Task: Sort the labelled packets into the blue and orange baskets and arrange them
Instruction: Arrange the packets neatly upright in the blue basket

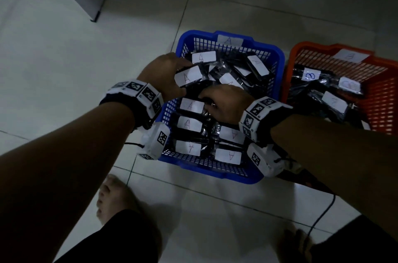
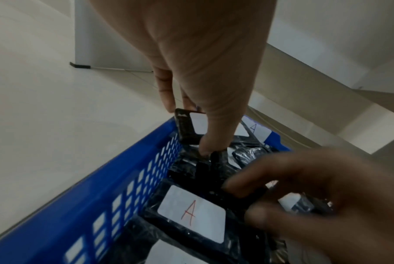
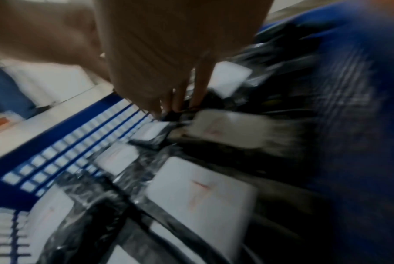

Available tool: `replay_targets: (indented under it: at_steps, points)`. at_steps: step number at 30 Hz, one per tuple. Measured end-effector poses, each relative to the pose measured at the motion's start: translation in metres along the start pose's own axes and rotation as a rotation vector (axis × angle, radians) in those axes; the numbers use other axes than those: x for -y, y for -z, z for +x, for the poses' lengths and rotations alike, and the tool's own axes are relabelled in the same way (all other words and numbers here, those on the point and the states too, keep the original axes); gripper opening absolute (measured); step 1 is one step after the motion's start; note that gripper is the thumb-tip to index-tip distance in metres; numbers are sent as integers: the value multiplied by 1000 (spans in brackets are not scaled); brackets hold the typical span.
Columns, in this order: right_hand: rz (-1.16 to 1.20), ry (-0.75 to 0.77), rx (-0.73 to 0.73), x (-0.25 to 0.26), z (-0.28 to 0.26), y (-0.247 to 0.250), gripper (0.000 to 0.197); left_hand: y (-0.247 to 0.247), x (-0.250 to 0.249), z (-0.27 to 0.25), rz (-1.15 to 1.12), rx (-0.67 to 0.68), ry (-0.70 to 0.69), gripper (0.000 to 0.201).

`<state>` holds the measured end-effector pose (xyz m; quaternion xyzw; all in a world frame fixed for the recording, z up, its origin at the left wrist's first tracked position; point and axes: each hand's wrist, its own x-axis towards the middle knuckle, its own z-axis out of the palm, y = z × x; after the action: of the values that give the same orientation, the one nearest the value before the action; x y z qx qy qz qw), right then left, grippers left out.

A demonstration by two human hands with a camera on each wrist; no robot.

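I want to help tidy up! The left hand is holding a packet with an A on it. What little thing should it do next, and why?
Probably lay that A packet flat in the blue basket, beside the near rows. The left hand grips it tilted above the pile, while the near packets already lie in neat rows.

The blue basket stood on the floor, its far rim tagged "A", filled with black plastic-wrapped packets bearing white labels marked "A" in red. Those nearest lay flat in 2 rows; those farther back were jumbled. One packet sat tilted at the left wall. Just beside it on the right, the orange basket, tagged "B", held B-labelled packets lying loosely.
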<state>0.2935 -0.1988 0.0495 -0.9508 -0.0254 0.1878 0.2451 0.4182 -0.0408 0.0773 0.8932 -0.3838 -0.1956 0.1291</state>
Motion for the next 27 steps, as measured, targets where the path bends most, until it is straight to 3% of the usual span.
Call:
replay_targets:
  at_steps: [3,7,10,18,27]
  points:
    - [66,-143,-124,-12,-18,14,29,-1,-5,5,19,34,-35,59]
    - [-25,-241,55,-29,-37,17,30,-5,-14,14,17,78,-59,61]
    - [-87,-226,160,-35,-41,7,44,-9,-21,16,20,87,-65,63]
    - [-81,-193,130,-41,-47,-4,49,-23,-31,-2,6,176,1,69]
    - [-33,-230,158,-37,-44,-6,46,-31,-34,-15,-41,170,-6,70]
